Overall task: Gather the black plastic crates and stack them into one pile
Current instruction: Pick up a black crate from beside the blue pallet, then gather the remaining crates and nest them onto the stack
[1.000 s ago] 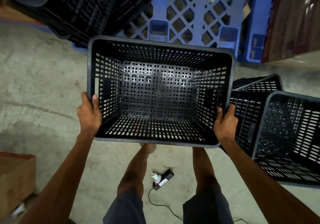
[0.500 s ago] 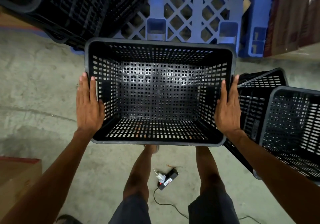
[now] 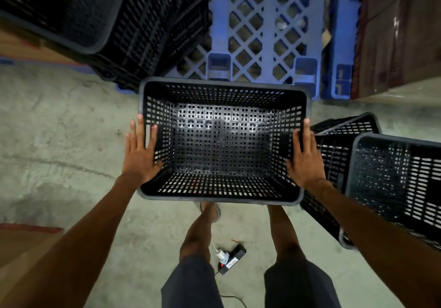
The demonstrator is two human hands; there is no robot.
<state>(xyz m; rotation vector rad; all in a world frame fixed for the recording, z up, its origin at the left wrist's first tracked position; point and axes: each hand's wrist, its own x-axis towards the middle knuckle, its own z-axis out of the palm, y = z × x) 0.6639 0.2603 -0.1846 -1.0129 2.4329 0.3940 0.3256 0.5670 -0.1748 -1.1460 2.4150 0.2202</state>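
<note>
The left hand (image 3: 140, 155) and right hand (image 3: 305, 157), fingers straight, press one black crate (image 3: 224, 140) between them above the floor (image 3: 59, 140). Partway done, I'd judge: a pile (image 3: 107, 21) leans behind, and two crates (image 3: 393, 176) lie unstacked at the right.

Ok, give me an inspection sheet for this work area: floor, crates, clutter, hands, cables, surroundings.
Surface: concrete floor, stained and cracked.
Job's things: empty black crate upright between both hands; crate pile at upper left; right crate tilted, second crate behind it.
Clutter: power strip on the floor between the person's legs; cardboard box at lower left.
Hands: left hand and right hand flat against the crate's short sides, fingers straight.
Cables: cord runs from the power strip toward the bottom edge.
Surroundings: blue pallet beyond the crate; brown boxes at upper right.
</note>
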